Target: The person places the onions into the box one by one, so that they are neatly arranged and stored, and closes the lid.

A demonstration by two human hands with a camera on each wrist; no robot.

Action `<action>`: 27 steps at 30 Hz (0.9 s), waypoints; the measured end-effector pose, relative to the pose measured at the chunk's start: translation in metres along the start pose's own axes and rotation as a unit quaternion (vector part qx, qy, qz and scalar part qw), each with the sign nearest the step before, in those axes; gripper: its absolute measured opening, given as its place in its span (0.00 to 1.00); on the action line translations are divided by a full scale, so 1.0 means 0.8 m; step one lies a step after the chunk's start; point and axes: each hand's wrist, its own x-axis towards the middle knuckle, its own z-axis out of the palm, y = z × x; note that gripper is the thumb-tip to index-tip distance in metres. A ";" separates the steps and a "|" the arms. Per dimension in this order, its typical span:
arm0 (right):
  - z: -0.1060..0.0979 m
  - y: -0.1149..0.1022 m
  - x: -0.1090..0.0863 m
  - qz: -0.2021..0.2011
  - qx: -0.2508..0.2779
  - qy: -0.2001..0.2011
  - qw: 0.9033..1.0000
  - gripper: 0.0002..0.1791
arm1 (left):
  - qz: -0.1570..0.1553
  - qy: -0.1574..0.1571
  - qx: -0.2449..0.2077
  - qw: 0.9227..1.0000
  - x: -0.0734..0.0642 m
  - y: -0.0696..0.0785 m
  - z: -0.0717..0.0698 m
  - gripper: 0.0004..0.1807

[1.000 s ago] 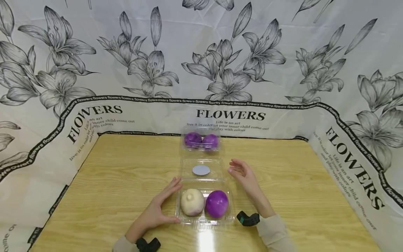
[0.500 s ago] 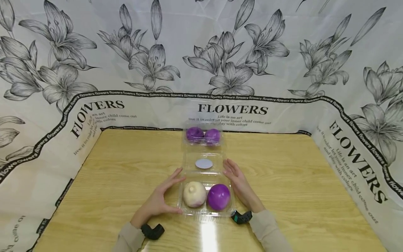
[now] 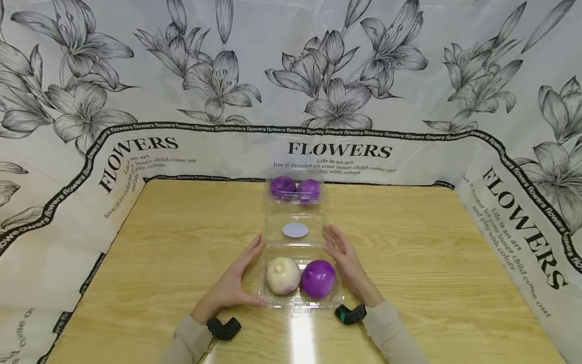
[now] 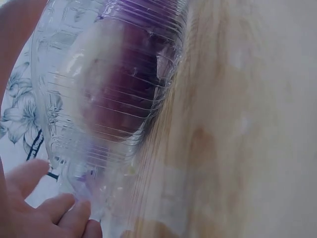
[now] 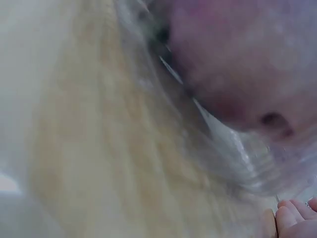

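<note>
A clear plastic clamshell box (image 3: 302, 304) lies opened on the table, its lid (image 3: 275, 220) folded back flat with a white oval label (image 3: 295, 230). Two turnips sit side by side in the base: a cream one (image 3: 284, 276) with a purple tinge and a stub on top, and a purple one (image 3: 319, 279). My left hand (image 3: 229, 285) is spread along the box's left side, thumb by the near corner, fingers by the hinge. My right hand (image 3: 347, 258) has its fingertips at the right edge of the lid. In the left wrist view the cream turnip (image 4: 114, 84) shows through the ribbed wall.
Behind the lid, near the table's back edge, stands another clear box (image 3: 295, 198) with two purple round vegetables (image 3: 283, 187). A white flower-printed cloth (image 3: 227, 156) hangs around the wooden table (image 3: 182, 227). A black band-mounted device sits on each wrist.
My right hand has come in from the right to the edge of the box and lid. The left hand has stayed by the left side. The head view has tilted slightly down.
</note>
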 end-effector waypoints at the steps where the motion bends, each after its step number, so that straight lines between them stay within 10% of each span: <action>1: 0.001 0.001 -0.002 0.000 0.004 0.004 1.000 0.38 | -0.007 -0.003 0.002 1.000 0.000 0.001 0.000 0.71; 13: 0.025 0.008 -0.029 -0.041 0.047 0.087 0.994 0.34 | -0.021 -0.042 -0.035 0.998 0.000 0.001 0.004 0.78; 27: 0.031 0.012 -0.033 -0.098 0.088 0.084 0.988 0.38 | 0.005 -0.026 -0.040 0.999 -0.003 0.002 0.002 0.78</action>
